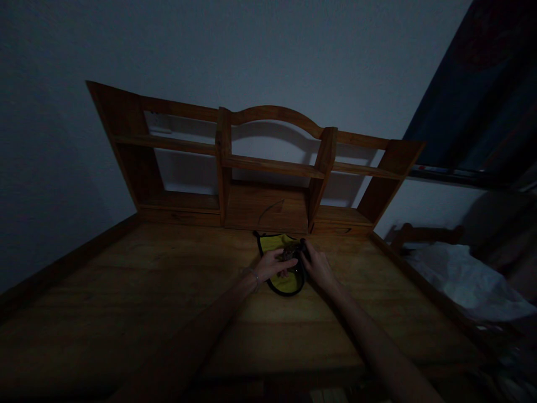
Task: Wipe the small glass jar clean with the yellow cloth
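A yellow-green cloth piece (286,284) with black edging lies on the wooden desk, below the middle compartment of the shelf. Over it, my left hand (271,265) has its fingers curled round a dark, shiny object (291,251), whose kind the dim light hides. My right hand (316,265) is at the right side of the cloth, thumb and fingers closed at its upper right corner, where a black tip sticks up. Whether those fingers grip the edging or part of the dark object is unclear.
A wooden shelf unit (272,165) with small drawers (335,228) stands along the back of the desk (168,302). Raised rims run down both desk sides. To the right are a chair back (432,232), a white cloth or bag (465,280) and a dark window (482,101).
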`<state>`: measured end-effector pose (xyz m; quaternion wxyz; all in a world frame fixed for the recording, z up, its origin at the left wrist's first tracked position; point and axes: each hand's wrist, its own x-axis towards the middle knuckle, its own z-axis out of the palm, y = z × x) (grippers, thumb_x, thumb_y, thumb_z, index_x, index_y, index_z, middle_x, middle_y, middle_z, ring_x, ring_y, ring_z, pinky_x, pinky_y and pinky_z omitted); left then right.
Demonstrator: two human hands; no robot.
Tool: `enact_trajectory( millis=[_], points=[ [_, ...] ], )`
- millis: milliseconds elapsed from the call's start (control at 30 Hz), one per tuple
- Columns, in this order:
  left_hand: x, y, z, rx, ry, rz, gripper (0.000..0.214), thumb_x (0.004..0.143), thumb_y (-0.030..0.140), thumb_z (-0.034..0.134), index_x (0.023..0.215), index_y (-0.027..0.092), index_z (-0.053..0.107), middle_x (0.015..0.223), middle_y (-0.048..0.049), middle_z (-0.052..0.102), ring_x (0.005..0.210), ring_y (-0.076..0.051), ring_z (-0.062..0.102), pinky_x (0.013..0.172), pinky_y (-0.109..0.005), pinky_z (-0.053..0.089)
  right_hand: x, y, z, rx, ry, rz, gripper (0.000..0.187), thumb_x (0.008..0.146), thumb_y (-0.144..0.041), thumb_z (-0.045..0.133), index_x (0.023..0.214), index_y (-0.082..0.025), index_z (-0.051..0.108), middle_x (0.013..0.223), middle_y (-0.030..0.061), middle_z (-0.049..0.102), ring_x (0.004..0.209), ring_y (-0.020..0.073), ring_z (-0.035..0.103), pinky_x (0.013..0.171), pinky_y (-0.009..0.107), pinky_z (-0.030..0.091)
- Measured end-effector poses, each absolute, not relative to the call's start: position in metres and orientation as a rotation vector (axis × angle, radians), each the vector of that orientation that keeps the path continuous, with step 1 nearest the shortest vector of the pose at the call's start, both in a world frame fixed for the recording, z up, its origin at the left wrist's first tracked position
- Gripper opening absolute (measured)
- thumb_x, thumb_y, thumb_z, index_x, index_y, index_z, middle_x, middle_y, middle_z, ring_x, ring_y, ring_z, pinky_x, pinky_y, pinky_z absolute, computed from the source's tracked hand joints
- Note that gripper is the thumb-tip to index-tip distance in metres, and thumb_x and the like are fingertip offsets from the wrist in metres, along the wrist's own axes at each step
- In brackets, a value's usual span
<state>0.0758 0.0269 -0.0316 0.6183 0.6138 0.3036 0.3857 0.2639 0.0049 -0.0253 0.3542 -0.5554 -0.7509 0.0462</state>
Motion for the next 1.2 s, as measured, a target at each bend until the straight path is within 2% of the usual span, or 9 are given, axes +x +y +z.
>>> enact_trajectory(
  millis=[333, 533, 733, 933, 1200],
  points=[
    [0.076, 0.029, -0.036, 1.416, 0.690, 0.898, 0.051, 0.065, 0.051, 0.078, 0.096, 0.013, 0.062, 0.071, 0.0002, 0.064, 0.049, -0.008, 0.057, 0.046, -0.020, 0.042, 0.261, 0.002, -0.018, -1.425, -1.929, 0.166, 0.036, 0.095, -0.030, 0.040, 0.128, -0.021, 0.051, 0.102, 0.0104, 0.071, 0.087, 0.0244, 0.069, 0.071, 0.028, 0.049],
    [0.076, 0.026, -0.029, 1.408, 0.726, 0.876, 0.050, 0.066, 0.049, 0.078, 0.097, 0.012, 0.063, 0.069, 0.0005, 0.062, 0.049, -0.009, 0.057, 0.046, -0.020, 0.041, 0.256, -0.006, -0.009, -1.471, -1.947, 0.116, 0.042, 0.090, -0.032, 0.048, 0.130, -0.018, 0.050, 0.099, 0.0101, 0.072, 0.082, 0.0240, 0.069, 0.071, 0.029, 0.049],
    [0.074, 0.024, -0.026, 1.426, 0.725, 0.857, 0.049, 0.068, 0.050, 0.076, 0.098, 0.013, 0.063, 0.073, -0.0006, 0.064, 0.050, -0.009, 0.057, 0.047, -0.021, 0.041, 0.257, -0.006, -0.011, -1.482, -1.942, 0.094, 0.047, 0.092, -0.041, 0.048, 0.133, -0.019, 0.048, 0.103, 0.0111, 0.071, 0.088, 0.0262, 0.068, 0.076, 0.032, 0.049],
    [0.072, 0.024, -0.025, 1.459, 0.688, 0.826, 0.051, 0.070, 0.052, 0.073, 0.100, 0.013, 0.063, 0.070, 0.0006, 0.062, 0.050, -0.008, 0.056, 0.049, -0.020, 0.042, 0.263, 0.000, -0.014, -1.441, -1.952, 0.148, 0.033, 0.095, -0.037, 0.046, 0.123, -0.023, 0.057, 0.100, 0.0095, 0.071, 0.087, 0.0258, 0.069, 0.073, 0.029, 0.048],
    [0.074, 0.025, -0.026, 1.437, 0.726, 0.827, 0.053, 0.068, 0.054, 0.074, 0.099, 0.012, 0.060, 0.069, 0.0023, 0.061, 0.048, -0.007, 0.057, 0.044, -0.018, 0.041, 0.264, -0.002, -0.013, -1.363, -1.958, 0.196, 0.025, 0.097, -0.034, 0.043, 0.113, -0.024, 0.059, 0.091, 0.0069, 0.072, 0.082, 0.0228, 0.069, 0.067, 0.025, 0.046]
  ],
)
